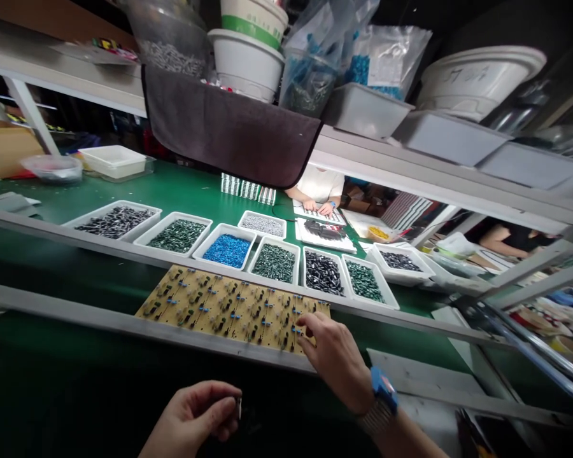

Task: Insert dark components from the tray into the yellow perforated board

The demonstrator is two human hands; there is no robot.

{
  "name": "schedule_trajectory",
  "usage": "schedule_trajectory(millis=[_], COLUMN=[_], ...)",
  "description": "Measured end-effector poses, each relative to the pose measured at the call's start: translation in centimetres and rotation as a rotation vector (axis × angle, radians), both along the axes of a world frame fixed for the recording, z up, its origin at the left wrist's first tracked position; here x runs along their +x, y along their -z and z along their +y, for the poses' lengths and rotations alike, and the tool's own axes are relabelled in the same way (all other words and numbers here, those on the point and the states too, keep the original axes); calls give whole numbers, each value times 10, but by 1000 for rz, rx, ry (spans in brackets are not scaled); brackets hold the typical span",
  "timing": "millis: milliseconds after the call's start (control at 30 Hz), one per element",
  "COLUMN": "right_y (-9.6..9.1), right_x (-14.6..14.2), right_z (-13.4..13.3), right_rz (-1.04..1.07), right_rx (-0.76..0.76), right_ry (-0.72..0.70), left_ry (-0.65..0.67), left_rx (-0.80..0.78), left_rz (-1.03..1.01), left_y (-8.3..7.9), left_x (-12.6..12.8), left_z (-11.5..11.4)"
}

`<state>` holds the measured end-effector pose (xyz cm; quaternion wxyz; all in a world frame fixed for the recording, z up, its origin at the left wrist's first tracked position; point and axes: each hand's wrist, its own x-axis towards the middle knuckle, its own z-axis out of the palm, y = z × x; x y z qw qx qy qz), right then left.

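My left hand (193, 416) is low in the view, pinching a small electronic component with thin metal leads (239, 407) between thumb and fingers. My right hand (334, 359) reaches forward, its fingertips on the right end of a tan printed circuit board (232, 308). Rows of small dark and blue components stand on the board. A blue wristwatch (384, 390) sits on my right wrist. Nothing is visible in my right hand's grip, though the fingers partly hide the board there.
Several white trays of sorted components, one holding blue parts (226, 250), stand beyond the board on a green workbench (172, 191). A metal rail (124, 245) crosses in front of them. Across the bench, a co-worker's hands (318, 207) work. Overhead, a shelf (458, 168) holds tubs and bags.
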<state>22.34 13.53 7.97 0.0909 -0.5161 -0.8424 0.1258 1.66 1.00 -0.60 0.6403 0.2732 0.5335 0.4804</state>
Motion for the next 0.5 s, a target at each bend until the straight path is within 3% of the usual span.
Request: schedule_trajectory(millis=[133, 200, 267, 367, 500], right_y=[0, 1, 1, -6, -19], right_x=[-21, -30, -36, -41, -42], right_z=[-37, -50, -56, -57, -55], right_rz=[352, 464, 499, 331, -19], right_rx=[-223, -290, -256, -123, -8], right_ry=[-348, -408, -381, -397, -568], left_ry=[-33, -3, -3, -25, 88], left_rx=[-21, 2, 18, 32, 106], left_rz=[-254, -348, -397, -405, -250], left_y=[-13, -16, -18, -21, -25], left_x=[9, 13, 15, 12, 5], left_z=[2, 1, 1, 0, -4])
